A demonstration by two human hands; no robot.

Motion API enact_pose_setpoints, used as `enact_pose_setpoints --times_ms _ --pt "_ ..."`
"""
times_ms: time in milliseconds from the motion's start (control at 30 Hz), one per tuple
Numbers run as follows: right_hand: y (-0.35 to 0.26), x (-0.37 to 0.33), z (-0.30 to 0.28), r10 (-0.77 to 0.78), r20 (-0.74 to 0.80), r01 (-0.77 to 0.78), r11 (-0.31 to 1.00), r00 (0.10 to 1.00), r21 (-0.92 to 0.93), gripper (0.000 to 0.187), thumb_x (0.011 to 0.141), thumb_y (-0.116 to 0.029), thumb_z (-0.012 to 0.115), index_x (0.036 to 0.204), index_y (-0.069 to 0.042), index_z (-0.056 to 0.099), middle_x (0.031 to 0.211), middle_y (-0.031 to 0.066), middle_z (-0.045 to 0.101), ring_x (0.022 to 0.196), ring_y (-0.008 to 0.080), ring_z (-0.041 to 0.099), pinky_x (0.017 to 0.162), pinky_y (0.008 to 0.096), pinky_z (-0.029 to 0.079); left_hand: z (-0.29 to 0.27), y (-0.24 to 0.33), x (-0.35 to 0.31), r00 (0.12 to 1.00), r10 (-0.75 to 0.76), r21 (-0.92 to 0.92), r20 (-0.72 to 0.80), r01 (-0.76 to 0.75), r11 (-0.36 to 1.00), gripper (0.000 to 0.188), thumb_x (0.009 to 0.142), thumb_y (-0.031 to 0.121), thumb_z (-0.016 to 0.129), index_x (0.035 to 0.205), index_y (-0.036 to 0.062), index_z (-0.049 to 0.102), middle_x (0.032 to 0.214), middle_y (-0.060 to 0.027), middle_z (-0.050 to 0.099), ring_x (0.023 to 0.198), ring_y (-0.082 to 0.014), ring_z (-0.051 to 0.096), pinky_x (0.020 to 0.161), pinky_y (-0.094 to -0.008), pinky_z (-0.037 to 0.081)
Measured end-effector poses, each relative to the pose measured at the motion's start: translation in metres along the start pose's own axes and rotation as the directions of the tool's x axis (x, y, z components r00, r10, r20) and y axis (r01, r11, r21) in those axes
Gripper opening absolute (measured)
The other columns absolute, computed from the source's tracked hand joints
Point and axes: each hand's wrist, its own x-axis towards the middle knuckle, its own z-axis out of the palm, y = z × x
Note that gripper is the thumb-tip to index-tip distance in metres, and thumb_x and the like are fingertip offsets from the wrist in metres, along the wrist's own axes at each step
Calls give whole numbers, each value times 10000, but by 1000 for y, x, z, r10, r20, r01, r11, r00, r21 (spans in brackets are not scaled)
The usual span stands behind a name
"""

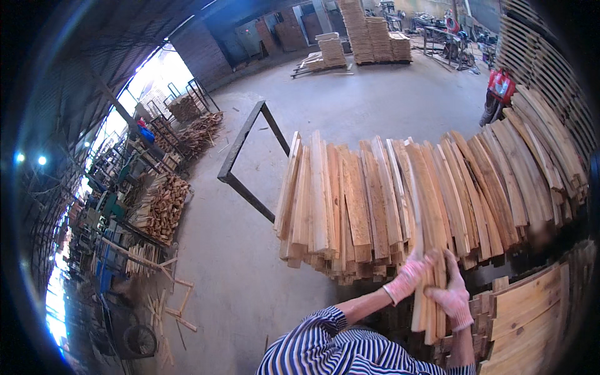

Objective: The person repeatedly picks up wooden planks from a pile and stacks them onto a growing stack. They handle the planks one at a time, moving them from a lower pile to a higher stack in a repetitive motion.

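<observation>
My left hand point(409, 278), in a pinkish work glove, is closed round the left side of a small bundle of wooden slats point(427, 212). Against the bundle's right side presses my right hand point(451, 299), gloved the same way, its thumb lying across the wood. The slats' near ends jut out below both hands, toward my body. Their far ends reach back over a long stack of wooden slats point(356, 206), laid side by side in several layers. How the fingers close underneath is hidden by the wood.
A black metal frame point(244, 144) rises at the stack's left end. Wide boards point(525, 319) lie at my lower right. Piled wood blocks point(164, 206) and a wheel point(140, 340) are on the left. Stacked boards point(369, 40) stand far back; a red bag point(502, 86) hangs beyond the right end.
</observation>
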Motion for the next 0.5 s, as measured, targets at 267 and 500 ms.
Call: enact_pose_setpoints --times_ms 267,500 --pt "-33 -129 -72 -60 -352 -116 881 934 -458 1177 657 -464 846 1593 -60 258 1511 241 463 1396 356 473 1175 416 375 -103 -75 154 937 -41 -149 346 12 -989 425 1067 320 480 1357 28 587 1346 -90 613 1228 -208 580 1090 -366 438" --pt "-64 -262 -123 -107 -779 -258 909 617 -329 1006 870 -612 633 1615 -95 199 1403 265 494 1314 416 502 1082 497 410 -357 -154 208 848 470 380 -243 529 -758 603 973 429 615 1398 16 502 1312 -158 607 1192 -318 604 1042 -467 513"
